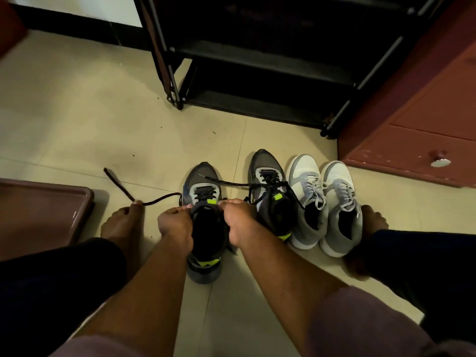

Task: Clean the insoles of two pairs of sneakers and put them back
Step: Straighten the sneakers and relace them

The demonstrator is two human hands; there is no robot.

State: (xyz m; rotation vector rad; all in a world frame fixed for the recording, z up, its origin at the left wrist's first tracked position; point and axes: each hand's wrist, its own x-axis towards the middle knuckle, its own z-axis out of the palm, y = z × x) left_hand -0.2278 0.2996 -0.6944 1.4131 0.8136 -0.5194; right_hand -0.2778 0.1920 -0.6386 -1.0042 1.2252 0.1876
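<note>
At centre near, left hand (175,225) and right hand (238,222) both grip the collar of a dark grey sneaker (204,228) with neon-yellow accents, fingers closed on either side of the opening, pulling it apart. Shoe stands on the tiled floor (77,124), toe pointing far. Black lace (154,200) trails left from it, across a bare foot's (123,228) toes. Second dark sneaker (271,191) just right, touching the right hand's side, its lace stretched left over the first shoe's toe. Further right, a pair of white-grey sneakers (324,207) side by side, laced, next to the other bare foot (373,220). Insoles not visible; shoe interiors too dark to tell. Black shoe rack (257,73) far centre, red-brown cabinet (425,124) far right, brown tray (43,210) near left.
</note>
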